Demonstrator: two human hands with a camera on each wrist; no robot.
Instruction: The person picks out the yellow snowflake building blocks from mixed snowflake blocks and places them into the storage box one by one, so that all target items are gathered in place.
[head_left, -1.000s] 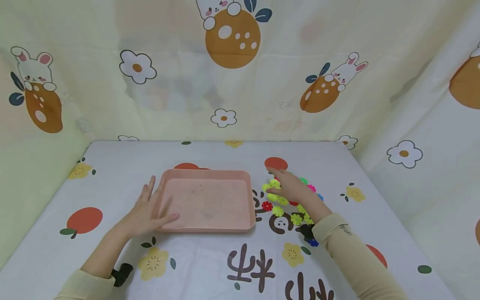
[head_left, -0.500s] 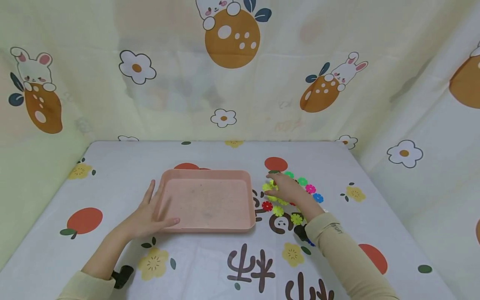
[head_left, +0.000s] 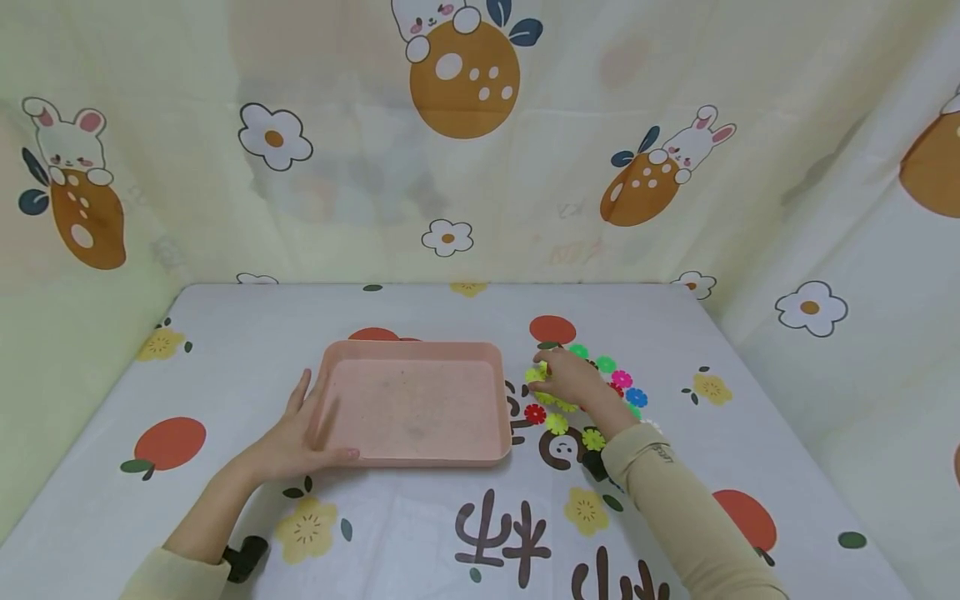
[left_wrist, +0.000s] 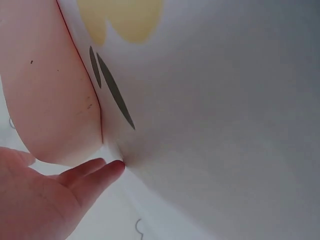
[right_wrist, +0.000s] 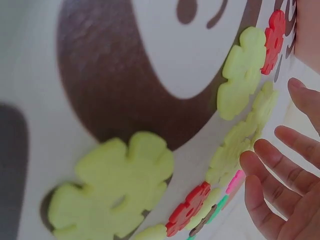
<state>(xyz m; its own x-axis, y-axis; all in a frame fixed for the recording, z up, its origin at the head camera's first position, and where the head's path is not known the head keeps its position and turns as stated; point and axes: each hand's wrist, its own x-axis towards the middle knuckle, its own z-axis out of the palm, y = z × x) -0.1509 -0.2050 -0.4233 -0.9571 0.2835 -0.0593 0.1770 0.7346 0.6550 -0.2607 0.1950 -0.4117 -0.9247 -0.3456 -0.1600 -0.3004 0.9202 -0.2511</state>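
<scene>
In the head view a shallow pink tray lies on the table. My left hand is at its left end, fingers spread along that side and thumb by the near left corner. In the left wrist view my left fingers look mostly straight beside the tray's corner. My right hand hovers over flat flower-shaped plastic pieces right of the tray. In the right wrist view its fingers are slightly bent, apart, with nothing visible between them. Yellow-green pieces and a red piece lie near it. The hand hides some pieces.
A white printed cloth covers the table. Green, pink and blue flower pieces lie right of my right hand. A patterned curtain hangs behind the table and at both sides.
My right hand has lowered toward the flower pieces and its forearm has shifted left, uncovering pink and blue ones. My left fingers have settled lower against the tray's left end.
</scene>
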